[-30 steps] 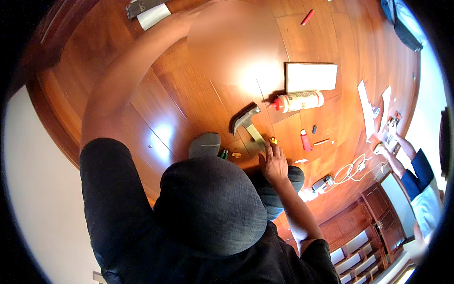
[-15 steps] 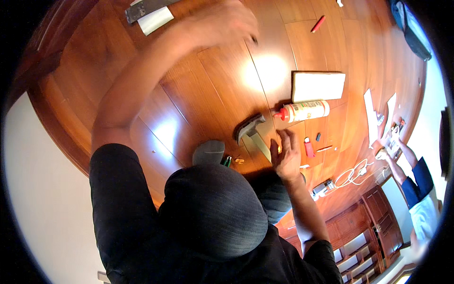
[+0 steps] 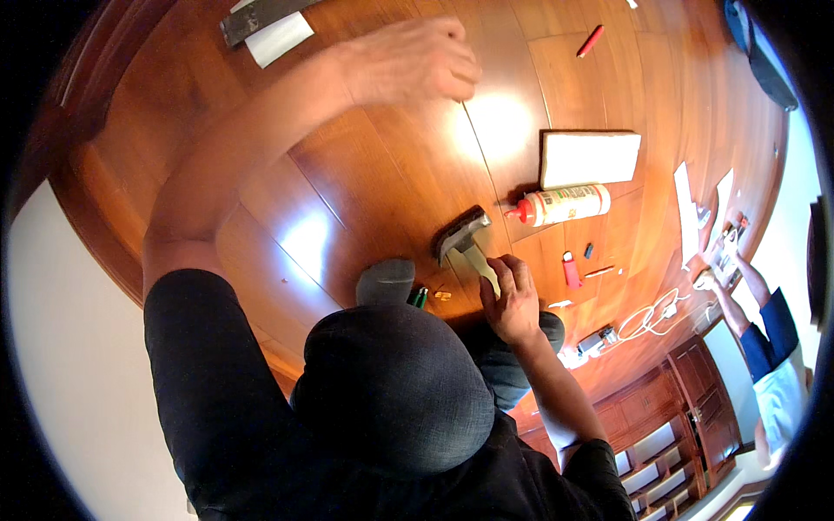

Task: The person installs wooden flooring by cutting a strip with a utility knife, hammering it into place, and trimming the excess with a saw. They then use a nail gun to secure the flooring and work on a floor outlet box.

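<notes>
We judge the step in hand to be gripping the hammer (image 3: 466, 246), which lies on the glossy wooden floor (image 3: 382, 191) well in from its left edge, our right hand (image 3: 514, 301) closed with thumb and fingers about the lower handle; lifting it would call for a fuller wrap. Our left hand (image 3: 421, 65) hangs nearer that edge, fingers curled together, and we cannot tell whether they pinch anything. The hammer's curved head looks like dull metal against its pale, straight handle, near a rounded, red-nozzled plastic bottle (image 3: 569, 206) and a flat, white, square-edged block (image 3: 591, 159).
</notes>
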A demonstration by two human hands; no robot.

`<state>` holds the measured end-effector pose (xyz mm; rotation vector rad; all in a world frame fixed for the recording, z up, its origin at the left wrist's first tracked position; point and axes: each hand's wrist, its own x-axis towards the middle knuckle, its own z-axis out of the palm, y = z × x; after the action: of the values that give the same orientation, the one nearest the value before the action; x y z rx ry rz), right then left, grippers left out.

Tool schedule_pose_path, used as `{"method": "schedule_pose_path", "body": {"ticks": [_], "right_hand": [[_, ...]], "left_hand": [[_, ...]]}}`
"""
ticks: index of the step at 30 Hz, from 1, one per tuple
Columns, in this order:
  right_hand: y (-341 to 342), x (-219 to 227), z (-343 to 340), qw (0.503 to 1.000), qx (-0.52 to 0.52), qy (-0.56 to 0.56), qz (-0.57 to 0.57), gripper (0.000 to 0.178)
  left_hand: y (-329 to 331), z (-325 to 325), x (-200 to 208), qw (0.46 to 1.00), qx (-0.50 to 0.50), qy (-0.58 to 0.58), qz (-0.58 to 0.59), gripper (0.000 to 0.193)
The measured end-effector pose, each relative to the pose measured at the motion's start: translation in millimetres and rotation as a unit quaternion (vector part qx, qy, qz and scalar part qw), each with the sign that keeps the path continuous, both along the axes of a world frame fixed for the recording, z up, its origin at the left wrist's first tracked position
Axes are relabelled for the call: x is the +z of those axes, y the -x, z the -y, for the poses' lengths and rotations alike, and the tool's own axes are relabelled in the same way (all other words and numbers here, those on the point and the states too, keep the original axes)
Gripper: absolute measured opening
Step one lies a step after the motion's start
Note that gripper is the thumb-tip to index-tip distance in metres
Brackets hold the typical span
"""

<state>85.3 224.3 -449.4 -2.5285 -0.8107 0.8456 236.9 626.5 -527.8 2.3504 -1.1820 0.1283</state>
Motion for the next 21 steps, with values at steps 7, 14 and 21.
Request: {"method": "schedule_pose_path", "body": {"ticks": [7,14,21], "right_hand": [[12,-2,28,1.000,0.010,0.018,-0.018,0.037],[22,-5,45,0.999,0.028,0.027,-0.034,0.033],[28,-4,52,0.998,0.017,0.028,-0.056,0.035]], "left_hand": [[1,10,-11,0.996,0.067,0.051,-0.037,0.008],[3,7,-5,0.987,0.071,0.130,-0.064,0.008],[-3,5,8,0.981,0.084,0.167,-0.043,0.011]]}}
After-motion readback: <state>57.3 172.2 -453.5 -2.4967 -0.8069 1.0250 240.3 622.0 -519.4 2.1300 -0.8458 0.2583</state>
